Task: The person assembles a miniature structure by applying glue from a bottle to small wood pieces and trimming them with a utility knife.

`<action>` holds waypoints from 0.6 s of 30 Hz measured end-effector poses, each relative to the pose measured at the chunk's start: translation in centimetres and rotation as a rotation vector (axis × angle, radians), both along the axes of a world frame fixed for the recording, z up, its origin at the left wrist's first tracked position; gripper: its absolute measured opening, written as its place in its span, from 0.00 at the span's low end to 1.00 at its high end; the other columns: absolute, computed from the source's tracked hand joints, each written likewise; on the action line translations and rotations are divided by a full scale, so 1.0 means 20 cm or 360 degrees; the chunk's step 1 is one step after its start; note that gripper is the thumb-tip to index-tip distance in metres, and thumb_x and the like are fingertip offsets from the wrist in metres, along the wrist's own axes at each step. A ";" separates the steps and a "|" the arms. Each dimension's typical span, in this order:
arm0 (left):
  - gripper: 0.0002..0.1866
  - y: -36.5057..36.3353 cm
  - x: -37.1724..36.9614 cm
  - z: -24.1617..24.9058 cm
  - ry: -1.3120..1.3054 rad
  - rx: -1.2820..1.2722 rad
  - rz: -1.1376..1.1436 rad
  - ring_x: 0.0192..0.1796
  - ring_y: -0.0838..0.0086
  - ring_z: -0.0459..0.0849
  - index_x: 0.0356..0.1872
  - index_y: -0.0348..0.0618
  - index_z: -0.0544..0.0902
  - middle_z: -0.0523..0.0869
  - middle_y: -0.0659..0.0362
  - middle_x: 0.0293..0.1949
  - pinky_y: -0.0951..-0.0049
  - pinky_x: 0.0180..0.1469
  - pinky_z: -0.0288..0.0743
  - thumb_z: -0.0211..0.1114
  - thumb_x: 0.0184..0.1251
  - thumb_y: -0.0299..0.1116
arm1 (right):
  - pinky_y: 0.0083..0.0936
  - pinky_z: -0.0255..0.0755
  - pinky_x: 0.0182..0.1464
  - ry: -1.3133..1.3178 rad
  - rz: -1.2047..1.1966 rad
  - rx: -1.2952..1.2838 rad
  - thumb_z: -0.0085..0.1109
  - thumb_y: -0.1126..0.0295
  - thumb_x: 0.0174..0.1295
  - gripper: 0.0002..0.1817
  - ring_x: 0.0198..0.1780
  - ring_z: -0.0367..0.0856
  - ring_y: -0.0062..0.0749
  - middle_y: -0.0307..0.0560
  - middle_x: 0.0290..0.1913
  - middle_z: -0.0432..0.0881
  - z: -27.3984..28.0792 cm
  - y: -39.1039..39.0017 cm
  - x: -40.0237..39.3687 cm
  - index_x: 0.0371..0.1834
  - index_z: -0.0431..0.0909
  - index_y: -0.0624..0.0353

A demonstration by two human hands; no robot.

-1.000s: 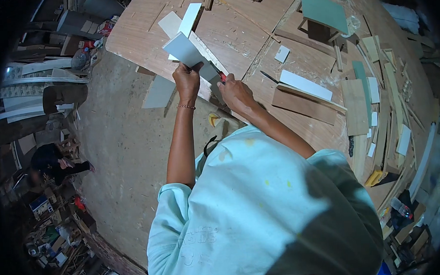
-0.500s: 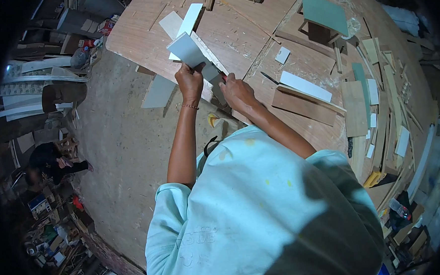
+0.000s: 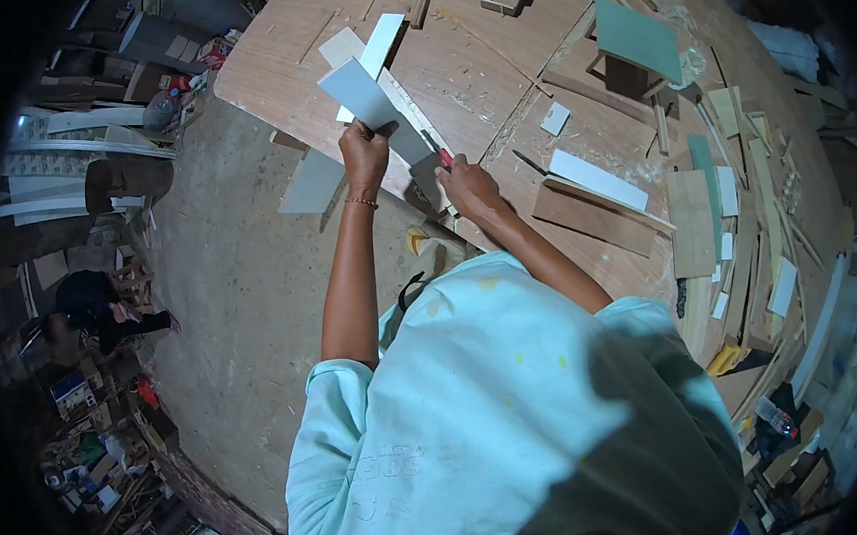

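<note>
At the near edge of the counter (image 3: 495, 61), the right hand (image 3: 468, 190) has its fingers closed around a red-handled tool (image 3: 441, 157), set against a pale laminate strip (image 3: 371, 104). The left hand (image 3: 364, 153) has its fingers clamped on that strip, holding it tilted above the edge. The trimming looks midway, not finished. Farther along, cut offcuts (image 3: 735, 193) crowd the far right edge.
</note>
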State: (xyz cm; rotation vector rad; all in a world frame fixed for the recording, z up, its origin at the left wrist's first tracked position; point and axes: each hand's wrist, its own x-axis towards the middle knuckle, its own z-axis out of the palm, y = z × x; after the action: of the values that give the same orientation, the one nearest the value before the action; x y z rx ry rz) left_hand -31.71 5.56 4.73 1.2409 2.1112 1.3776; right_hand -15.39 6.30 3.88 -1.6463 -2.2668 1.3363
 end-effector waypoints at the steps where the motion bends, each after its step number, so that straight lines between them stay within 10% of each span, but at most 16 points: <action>1: 0.07 0.01 -0.02 -0.01 -0.0091 -0.0007 -0.0032 0.27 0.73 0.81 0.27 0.31 0.78 0.82 0.50 0.26 0.75 0.31 0.71 0.62 0.44 0.21 | 0.41 0.67 0.42 0.0023 -0.0010 0.0001 0.43 0.56 0.56 0.23 0.39 0.75 0.55 0.66 0.32 0.75 0.00 0.00 0.01 0.39 0.65 0.71; 18: 0.09 0.04 -0.04 0.01 -0.0258 -0.0049 -0.0101 0.30 0.80 0.78 0.30 0.32 0.77 0.82 0.56 0.29 0.78 0.34 0.70 0.63 0.44 0.20 | 0.42 0.65 0.45 0.0078 -0.0044 -0.0112 0.44 0.56 0.57 0.23 0.43 0.73 0.54 0.65 0.37 0.75 -0.05 -0.02 0.03 0.42 0.65 0.69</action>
State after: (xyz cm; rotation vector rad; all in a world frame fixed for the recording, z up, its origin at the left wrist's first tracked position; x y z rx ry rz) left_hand -32.44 6.36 5.03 1.1339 1.9595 1.3642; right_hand -14.73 5.90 2.96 -1.6399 -2.1860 1.4493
